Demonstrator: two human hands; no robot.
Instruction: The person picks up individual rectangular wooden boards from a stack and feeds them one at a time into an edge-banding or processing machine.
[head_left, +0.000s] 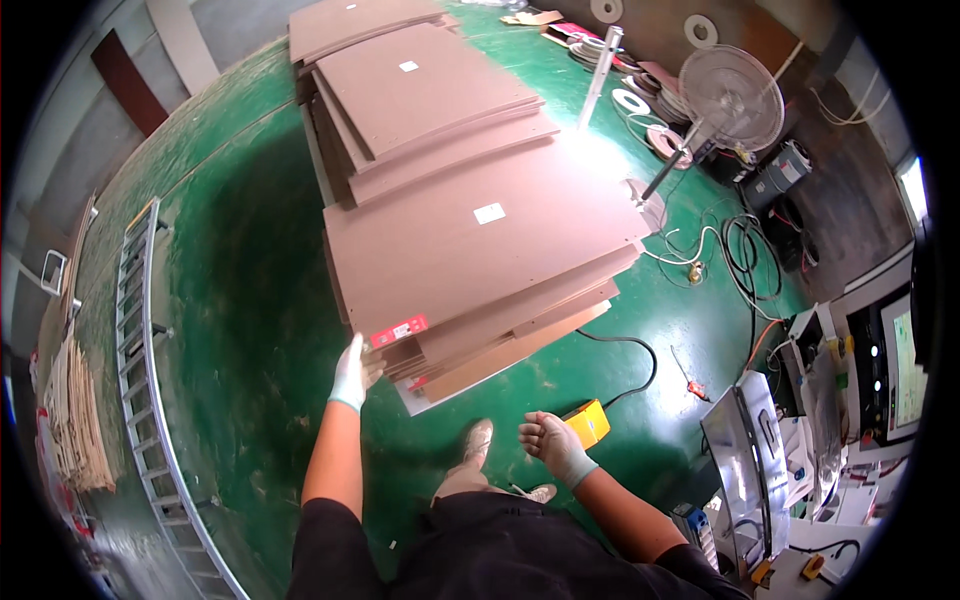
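A pale glove covers my left hand [352, 375], which is at the near left corner of a stack of brown panels. Its thumb points up and its fingers stay apart, close to the panel edges; whether they touch is hard to tell. Beside it a red label [398, 331] lies on the top panel [420, 250], which also carries a white label [489, 213]. My right hand [556, 447], also gloved, hangs off to the right of my legs. Its fingers curl inward with nothing visible in them. Behind it on the floor sits a yellow box [588, 424] with a black cable.
More brown panel stacks [425, 85] stand farther back. A metal ladder [150, 390] lies along the left. On the right are a fan [730, 98], looped hoses and cables [745, 255] on the green floor, and a machine with a screen [900, 365].
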